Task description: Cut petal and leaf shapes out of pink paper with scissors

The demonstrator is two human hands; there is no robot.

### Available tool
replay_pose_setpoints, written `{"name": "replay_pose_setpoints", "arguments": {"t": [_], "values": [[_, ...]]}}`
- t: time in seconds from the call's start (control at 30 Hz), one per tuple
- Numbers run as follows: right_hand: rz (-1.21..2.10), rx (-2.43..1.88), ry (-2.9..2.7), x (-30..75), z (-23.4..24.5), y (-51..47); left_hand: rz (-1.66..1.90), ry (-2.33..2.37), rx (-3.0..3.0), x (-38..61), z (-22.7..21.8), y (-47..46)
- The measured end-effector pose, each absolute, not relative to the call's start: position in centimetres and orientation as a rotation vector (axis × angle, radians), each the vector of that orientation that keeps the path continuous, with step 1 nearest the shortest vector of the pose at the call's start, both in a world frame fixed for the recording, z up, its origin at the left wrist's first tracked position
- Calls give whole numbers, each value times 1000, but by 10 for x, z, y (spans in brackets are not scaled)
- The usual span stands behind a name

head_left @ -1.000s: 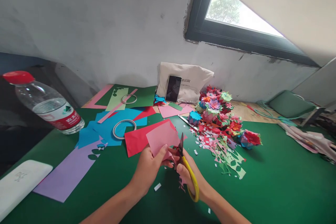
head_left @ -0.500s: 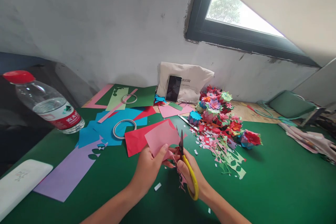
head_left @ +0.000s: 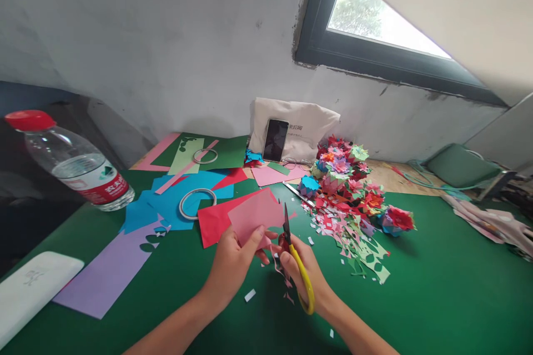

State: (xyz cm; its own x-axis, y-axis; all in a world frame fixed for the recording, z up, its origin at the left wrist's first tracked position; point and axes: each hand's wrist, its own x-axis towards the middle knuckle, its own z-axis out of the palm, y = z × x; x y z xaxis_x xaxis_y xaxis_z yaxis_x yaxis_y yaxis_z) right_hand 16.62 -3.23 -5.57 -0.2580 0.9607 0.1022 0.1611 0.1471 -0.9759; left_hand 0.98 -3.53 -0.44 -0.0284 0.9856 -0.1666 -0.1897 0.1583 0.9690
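Observation:
My left hand [head_left: 233, 266] pinches the lower edge of a pink paper sheet [head_left: 256, 216] and holds it up over the green table [head_left: 437, 288]. My right hand [head_left: 306, 277] grips yellow-handled scissors [head_left: 297, 266], whose dark blades point up along the sheet's right edge. A thin pink trimmed strip [head_left: 280, 266] hangs between the two hands. A red sheet [head_left: 212, 222] lies flat just behind the pink one.
A water bottle [head_left: 70, 163] lies at left, with a white case [head_left: 29, 288] at the near left corner. Blue and purple sheets [head_left: 112, 272], tape rings [head_left: 197, 203], a phone [head_left: 275, 140] against a cloth bag, and a heap of paper flowers [head_left: 353, 188] with scraps surround the hands.
Both hands have shifted slightly up and away with the pink sheet and scissors. The hanging pink strip has shifted with them, and the sheet has turned a little.

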Motion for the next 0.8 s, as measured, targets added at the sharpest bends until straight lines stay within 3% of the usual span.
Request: {"name": "replay_pose_setpoints", "arguments": {"t": [0.8], "values": [[1126,-1256,-1715,174,-53,-25,1212,1205,1134,-6,2,-24]]}}
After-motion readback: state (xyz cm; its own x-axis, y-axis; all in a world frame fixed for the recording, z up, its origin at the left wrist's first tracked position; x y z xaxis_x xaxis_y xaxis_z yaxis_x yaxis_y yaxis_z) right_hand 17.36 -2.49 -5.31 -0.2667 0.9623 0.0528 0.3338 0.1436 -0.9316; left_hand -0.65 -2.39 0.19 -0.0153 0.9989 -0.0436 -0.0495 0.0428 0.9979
